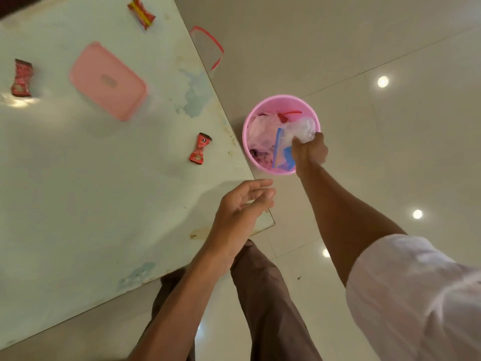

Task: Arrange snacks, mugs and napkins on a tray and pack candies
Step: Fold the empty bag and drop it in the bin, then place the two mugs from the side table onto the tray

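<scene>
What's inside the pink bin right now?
The pink bin holds crumpled pinkish plastic, a blue-edged zip bag and a red strip; the right hand grips clear plastic over it. The bottom is covered.

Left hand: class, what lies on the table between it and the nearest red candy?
Nothing. In the head view, only bare tabletop separates the open left hand from the nearest red candy.
</scene>
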Motion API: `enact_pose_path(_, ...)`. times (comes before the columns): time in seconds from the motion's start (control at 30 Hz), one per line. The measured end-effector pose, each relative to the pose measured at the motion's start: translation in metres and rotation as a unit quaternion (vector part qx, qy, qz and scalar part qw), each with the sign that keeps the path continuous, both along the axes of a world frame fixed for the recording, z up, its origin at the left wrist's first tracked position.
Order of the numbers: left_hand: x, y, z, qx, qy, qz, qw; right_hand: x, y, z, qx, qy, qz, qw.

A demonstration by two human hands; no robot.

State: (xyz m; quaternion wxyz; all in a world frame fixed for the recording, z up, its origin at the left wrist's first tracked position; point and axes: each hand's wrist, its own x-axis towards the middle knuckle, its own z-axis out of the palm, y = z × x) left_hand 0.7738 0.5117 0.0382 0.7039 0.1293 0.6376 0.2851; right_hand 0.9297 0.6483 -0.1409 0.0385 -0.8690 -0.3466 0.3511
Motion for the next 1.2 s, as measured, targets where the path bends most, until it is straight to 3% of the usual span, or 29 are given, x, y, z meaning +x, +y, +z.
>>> enact_pose_path(0.13, -0.006, -0.015, -0.005, -0.004, 0.0, -0.006, 1.0, -0.008, 0.0, -0.018, -0.039, 0.039, -0.037, 0.998)
enact_pose_path(0.3, -0.019, -0.023, -0.002, -0.012, 0.009, 0.017, 1.0, -0.014, -0.001, -0.006, -0.045, 0.03, 0.025, 0.998)
enact_pose_path(0.47, -0.04, -0.029, 0.012, 0.004, 0.02, 0.08, 0.997, -0.025, 0.008, 0.043, 0.029, 0.031, 0.121, 0.992)
enact_pose_path(0.6, -0.065, -0.04, 0.024, 0.055, 0.105, 0.14, 0.983, -0.051, 0.001, 0.107, 0.124, 0.033, 0.236, 0.963)
enact_pose_path(0.73, -0.103, -0.065, 0.03, 0.103, 0.256, 0.132, 0.952, -0.101, -0.037, 0.164, 0.182, 0.068, 0.356, 0.914)
enact_pose_path(0.93, -0.167, -0.129, 0.039, 0.099, 0.501, -0.026, 0.86, -0.181, -0.109, 0.2, 0.201, 0.004, 0.573, 0.794)
enact_pose_path(1.07, -0.207, -0.18, 0.045, 0.072, 0.559, -0.041, 0.825, -0.233, -0.158, 0.201, 0.143, -0.019, 0.674, 0.724)
enact_pose_path(1.2, -0.245, -0.237, 0.051, 0.029, 0.581, -0.032, 0.813, -0.282, -0.211, 0.202, 0.108, -0.021, 0.741, 0.662)
